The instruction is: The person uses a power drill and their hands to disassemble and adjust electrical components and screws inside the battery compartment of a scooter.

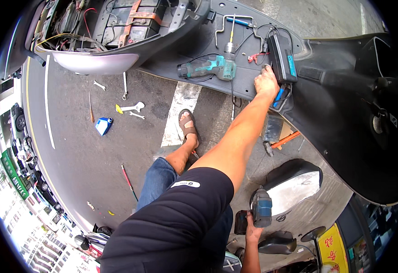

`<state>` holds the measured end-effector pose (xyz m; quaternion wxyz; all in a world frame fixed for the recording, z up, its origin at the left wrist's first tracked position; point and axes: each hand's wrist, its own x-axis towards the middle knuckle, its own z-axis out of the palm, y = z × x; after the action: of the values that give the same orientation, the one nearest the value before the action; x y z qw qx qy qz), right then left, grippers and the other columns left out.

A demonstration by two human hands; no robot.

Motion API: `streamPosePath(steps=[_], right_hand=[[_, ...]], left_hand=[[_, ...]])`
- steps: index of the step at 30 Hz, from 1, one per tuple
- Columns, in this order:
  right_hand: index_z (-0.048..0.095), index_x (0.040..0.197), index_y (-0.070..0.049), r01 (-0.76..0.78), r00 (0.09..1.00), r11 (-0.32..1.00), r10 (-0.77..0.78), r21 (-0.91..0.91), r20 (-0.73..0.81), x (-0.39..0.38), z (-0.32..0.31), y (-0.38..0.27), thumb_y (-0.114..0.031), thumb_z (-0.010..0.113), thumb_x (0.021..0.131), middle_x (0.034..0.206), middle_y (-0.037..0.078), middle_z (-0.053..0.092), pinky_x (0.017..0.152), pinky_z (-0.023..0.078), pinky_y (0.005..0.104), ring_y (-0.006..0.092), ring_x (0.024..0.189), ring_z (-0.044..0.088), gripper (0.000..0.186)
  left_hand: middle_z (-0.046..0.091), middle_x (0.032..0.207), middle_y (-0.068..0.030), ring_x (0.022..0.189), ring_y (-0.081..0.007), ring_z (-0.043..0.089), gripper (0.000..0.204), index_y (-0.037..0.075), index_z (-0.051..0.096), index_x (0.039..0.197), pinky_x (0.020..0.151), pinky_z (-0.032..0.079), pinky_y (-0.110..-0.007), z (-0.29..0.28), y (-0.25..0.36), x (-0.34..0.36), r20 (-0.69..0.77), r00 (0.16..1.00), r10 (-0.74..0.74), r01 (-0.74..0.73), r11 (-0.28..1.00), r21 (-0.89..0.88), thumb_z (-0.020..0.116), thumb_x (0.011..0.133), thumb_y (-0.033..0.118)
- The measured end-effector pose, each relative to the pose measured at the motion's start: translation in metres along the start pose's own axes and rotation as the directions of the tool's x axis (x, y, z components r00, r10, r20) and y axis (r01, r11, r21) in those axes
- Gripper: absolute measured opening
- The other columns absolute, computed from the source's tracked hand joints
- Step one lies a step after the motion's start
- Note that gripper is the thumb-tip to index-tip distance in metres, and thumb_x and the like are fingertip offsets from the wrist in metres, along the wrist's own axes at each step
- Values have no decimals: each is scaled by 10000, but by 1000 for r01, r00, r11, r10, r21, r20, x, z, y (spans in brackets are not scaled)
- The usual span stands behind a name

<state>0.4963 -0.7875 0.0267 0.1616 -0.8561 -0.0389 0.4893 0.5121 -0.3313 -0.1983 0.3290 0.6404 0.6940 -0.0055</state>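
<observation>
From the head camera, your left hand lies far out on the scooter footboard, fingers laid flat and together against the lower end of the black battery charger box; it touches the box, but you cannot tell whether it grips it. Your left arm runs straight down from the footboard toward your dark sleeve.

On the footboard, just left of that hand, lies the teal cordless drill, on its side with a long bit pointing up the board. Above the drill, at the footboard's upper edge, sits a bent metal rod with a blue-handled screwdriver beside it. A small red clip lies between the drill and the charger box.

Your right hand is well below the footboard, close to your body, wrapped around the handle of a blue-grey impact driver with a dark battery at its base. Just right of it rests a detached silver body panel.

Left of the footboard, wrenches and a small blue bottle are scattered on the asphalt. Your sandalled foot stands just below the footboard.
</observation>
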Motion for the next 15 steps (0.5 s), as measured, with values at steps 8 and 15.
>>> streamPosePath(steps=[8, 15], right_hand=[[598, 1045, 18, 204, 979, 974, -200, 98, -48, -8, 30, -38, -167, 735, 805, 949, 76, 634, 771, 480, 302, 169, 836, 589, 332], [608, 1045, 20, 282, 934, 918, -329, 277, 139, -62, 62, -166, -96, 727, 788, 941, 69, 649, 784, 489, 307, 177, 821, 612, 306]], left_hand=[[567, 738, -74, 662, -224, 619, 87, 40, 540, 844, 630, 558, -385, -82, -66, -68, 709, 674, 209, 670, 231, -705, 536, 834, 127], [397, 559, 52, 553, -110, 469, 147, 102, 540, 1050, 619, 466, -302, -233, -124, -198, 561, 665, 492, 744, -373, -554, 553, 946, 206]])
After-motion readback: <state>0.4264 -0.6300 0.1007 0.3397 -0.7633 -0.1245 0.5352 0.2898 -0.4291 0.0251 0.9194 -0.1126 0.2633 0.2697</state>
